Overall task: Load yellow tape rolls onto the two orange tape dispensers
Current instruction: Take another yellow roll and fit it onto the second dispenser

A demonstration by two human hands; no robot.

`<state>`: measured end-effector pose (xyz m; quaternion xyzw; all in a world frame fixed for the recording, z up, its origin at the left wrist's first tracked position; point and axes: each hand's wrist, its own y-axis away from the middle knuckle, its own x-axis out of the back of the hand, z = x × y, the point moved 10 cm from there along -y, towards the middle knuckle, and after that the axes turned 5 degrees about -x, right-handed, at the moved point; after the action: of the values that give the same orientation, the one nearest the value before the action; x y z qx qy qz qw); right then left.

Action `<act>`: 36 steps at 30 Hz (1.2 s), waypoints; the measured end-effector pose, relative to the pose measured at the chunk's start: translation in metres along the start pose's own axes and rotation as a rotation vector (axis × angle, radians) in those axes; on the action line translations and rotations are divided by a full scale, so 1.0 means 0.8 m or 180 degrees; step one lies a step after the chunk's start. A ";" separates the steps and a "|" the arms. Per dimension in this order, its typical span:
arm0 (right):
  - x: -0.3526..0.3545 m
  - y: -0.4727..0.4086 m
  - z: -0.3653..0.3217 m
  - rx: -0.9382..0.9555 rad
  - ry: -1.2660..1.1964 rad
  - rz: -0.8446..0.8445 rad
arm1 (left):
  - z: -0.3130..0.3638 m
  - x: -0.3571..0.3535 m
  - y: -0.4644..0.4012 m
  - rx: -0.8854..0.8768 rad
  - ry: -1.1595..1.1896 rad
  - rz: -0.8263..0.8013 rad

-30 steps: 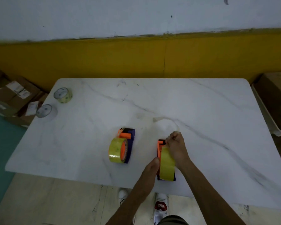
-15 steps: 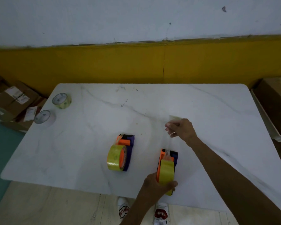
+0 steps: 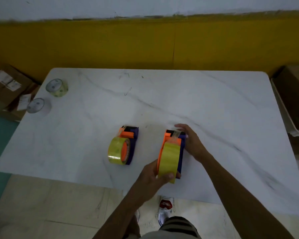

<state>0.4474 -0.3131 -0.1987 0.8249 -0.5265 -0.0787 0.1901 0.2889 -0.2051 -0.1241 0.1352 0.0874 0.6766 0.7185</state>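
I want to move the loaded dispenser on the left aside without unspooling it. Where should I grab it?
Judging by its pose, grip the left dispenser across its purple side plate and orange body near the far end, coming from above. The yellow roll faces left and the tape strip lies over the far end, so avoid both.

A white marble table (image 3: 214,104) carries two loaded tape dispensers (image 3: 128,145) (image 3: 173,152) near the front and two spare rolls (image 3: 57,87) (image 3: 38,105) far left.
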 end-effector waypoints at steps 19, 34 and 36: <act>-0.060 0.125 0.117 -0.1157 -0.1041 0.0738 | -0.031 -0.007 -0.023 0.0176 0.0046 0.0359; -0.050 0.097 0.058 -0.1418 0.3560 -0.0154 | -0.073 0.025 -0.028 0.0545 -0.0544 0.0355; -0.043 0.096 0.067 -0.1321 0.3331 0.0076 | -0.079 0.023 -0.036 0.0555 -0.0761 0.0260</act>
<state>0.3501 -0.3231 -0.2196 0.6932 -0.3448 0.2412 0.5851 0.2981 -0.1831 -0.1921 0.2802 0.0541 0.6742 0.6812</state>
